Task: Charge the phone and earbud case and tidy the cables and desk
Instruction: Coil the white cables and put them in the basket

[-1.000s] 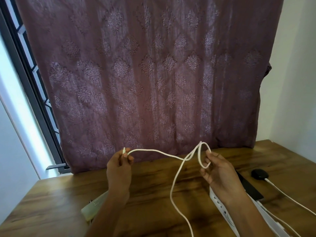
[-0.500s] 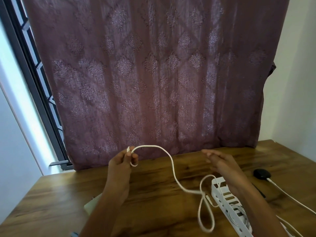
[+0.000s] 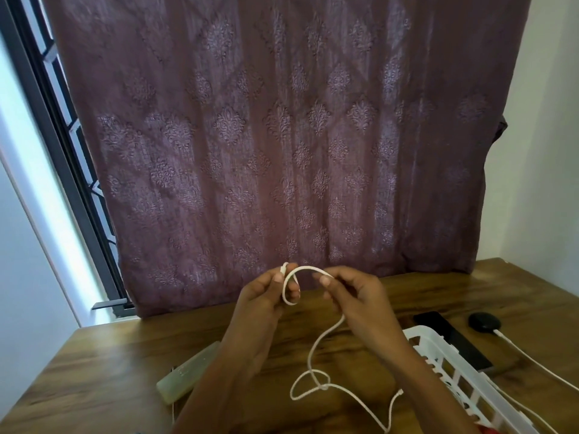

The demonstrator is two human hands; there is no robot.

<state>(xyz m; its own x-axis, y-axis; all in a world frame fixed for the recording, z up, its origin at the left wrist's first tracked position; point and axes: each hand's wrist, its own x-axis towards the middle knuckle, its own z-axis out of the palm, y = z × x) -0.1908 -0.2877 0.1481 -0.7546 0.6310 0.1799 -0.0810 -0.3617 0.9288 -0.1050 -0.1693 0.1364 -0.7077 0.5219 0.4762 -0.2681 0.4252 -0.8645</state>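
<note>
- A left hand (image 3: 266, 296) and a right hand (image 3: 355, 297) are raised close together over a brown wood-grain desk (image 3: 109, 371), in front of a maroon curtain (image 3: 282, 136) woven with pale diamond motifs.
- The thin white charging cable (image 3: 313, 349) is bent into a small loop between the two hands.
- The left hand's thumb and fingers pinch the cable right at its plug end, which pokes up above the knuckles.
- The right hand's fingers are curled, with thumb and forefinger nipping the cable on the other side of the loop.
- From under the right hand the cable drops to the desk, makes a loose twist there and trails off, its far plug lying on the wood.
- A white slatted plastic basket (image 3: 421, 328) sits at the right, with a flat black phone (image 3: 441, 324) just behind it.
- A black oval earbud case (image 3: 484, 321) lies near the phone, a second white cable (image 3: 539, 366) plugged into it.
- A pale green rectangular block (image 3: 188, 374) lies left of the arms; the small marks on it are too blurred to read.
</note>
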